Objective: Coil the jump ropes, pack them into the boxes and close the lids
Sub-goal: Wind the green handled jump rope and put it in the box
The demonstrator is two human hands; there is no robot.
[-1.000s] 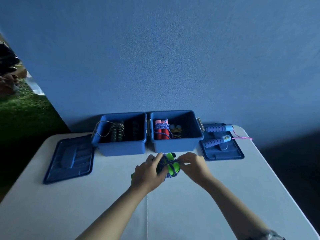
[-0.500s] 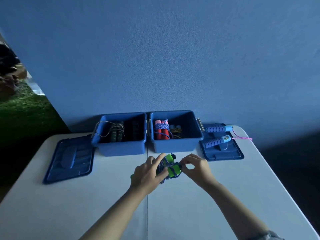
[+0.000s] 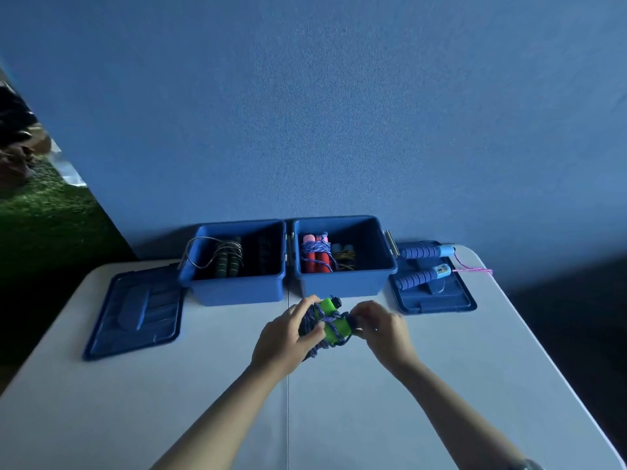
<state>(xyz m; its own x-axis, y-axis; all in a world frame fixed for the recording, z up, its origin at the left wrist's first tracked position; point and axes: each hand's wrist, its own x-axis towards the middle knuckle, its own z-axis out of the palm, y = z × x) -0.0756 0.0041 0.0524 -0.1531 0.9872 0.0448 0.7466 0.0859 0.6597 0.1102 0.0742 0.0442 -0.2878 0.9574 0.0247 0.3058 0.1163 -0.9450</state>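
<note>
Green-handled jump rope (image 3: 330, 322) sits above table (image 3: 373, 418), just before right box (image 3: 342, 257); left hand (image 3: 285, 339) squeezes bundle so coils stay put; right hand (image 3: 381, 329) pinches rope end, likely tucking it; both boxes open, lids off, more packing left.

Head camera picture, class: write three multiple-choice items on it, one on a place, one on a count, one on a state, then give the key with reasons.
1. Where does the blue foam-handled jump rope lie?
A. in the left box
B. on the right-hand blue lid
C. in the hands

2. How many blue plastic boxes stand on the white table?
A. one
B. two
C. four

3. What state are the boxes in?
A. both open
B. both shut
C. one shut

Key: 1 B, its handles rest on that lid. 2 B, the left box and the right box stand side by side. 3 A, both lids lie flat on the table.
</note>
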